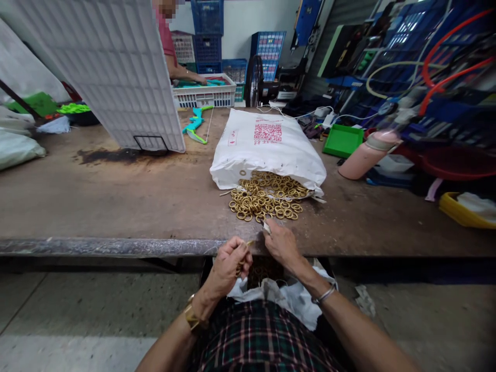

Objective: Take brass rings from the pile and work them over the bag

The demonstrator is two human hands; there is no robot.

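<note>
A white sack (271, 142) with a red printed code lies on the table, its mouth towards me. Gold-coloured rings (265, 201) spill from it in a pile. My left hand (231, 263), just off the table's front edge, is closed around several of these rings, one showing above the fingertips. At the near side of the pile, my right hand (279, 240) grips a small tool with a dark tip, partly hidden by the fingers. Below the hands, an open white bag (284, 297) in my lap has more rings inside, in shadow.
A tall white ribbed panel (120, 72) stands at the left. Behind are a toy bow (194, 124), a white crate (205, 95) and a person's arm (182, 72) reaching into it. A green tray (343, 141), pink bottle (368, 155) and yellow tray (465, 217) are at the right.
</note>
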